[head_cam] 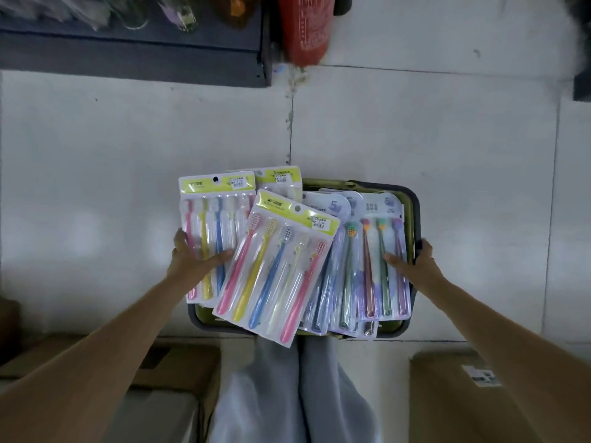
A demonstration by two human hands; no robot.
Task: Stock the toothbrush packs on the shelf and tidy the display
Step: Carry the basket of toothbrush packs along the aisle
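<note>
I look straight down at a dark grey basket (pixel 414 203) with an olive-green inside, held over the floor. Several toothbrush packs fill it. A yellow-headed pack (pixel 277 270) of pink, yellow and blue brushes lies tilted on top, sticking out over the near rim. Two more yellow-headed packs (pixel 208 215) lie under it at the left. Lavender packs (pixel 383 251) overlap on the right. My left hand (pixel 192 257) grips the basket's left side, its thumb lying across a pack. My right hand (pixel 419 262) grips the right rim, with its thumb on a lavender pack.
A dark shelf (pixel 128 59) with blurred goods runs along the upper left. A red fire extinguisher (pixel 303 27) stands next to it. Cardboard boxes sit at lower left (pixel 179 362) and lower right (pixel 447 398). My grey-trousered legs (pixel 287 394) are below the basket, on the pale tiled floor.
</note>
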